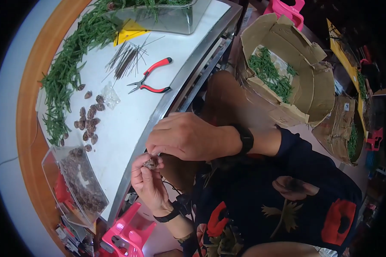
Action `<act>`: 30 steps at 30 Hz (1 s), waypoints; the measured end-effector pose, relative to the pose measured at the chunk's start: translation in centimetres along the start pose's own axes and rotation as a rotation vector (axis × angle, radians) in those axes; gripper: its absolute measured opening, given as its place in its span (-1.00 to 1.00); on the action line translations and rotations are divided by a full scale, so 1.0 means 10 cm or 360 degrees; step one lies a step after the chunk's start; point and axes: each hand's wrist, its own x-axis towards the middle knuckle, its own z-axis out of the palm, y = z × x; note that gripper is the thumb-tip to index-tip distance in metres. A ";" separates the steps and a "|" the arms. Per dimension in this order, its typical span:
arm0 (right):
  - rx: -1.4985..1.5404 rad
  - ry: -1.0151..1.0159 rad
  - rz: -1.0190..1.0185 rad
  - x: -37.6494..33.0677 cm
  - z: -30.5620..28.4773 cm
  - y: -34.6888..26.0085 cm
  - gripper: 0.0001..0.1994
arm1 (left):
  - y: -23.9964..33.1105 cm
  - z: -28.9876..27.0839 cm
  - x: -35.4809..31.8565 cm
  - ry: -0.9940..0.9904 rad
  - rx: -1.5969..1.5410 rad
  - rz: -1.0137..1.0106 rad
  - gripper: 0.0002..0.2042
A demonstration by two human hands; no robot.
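Observation:
My left hand is closed round a small brown pine cone, held between thumb and fingers off the table's edge. A thin dark line, like a wire, sticks out beside the cone. Just above, my right hand has its fingers pinched together against the top of the cone. What lies between those fingertips is hidden. On the white table are a loose cluster of pine cones, a pile of thin brown wires and red-and-black pliers with jaws slightly parted.
Green artificial sprigs line the table's far side, beside a clear bin. Another clear bin holds many cones. A small plastic bag lies near the cones. An open cardboard box with greenery and a pink stool flank the table.

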 end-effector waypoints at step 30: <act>0.0170 -0.0241 0.0047 0.06 0.09 -0.03 -0.87 | 0.06 0.32 -0.19 0.0253 0.0432 -0.0200 -0.73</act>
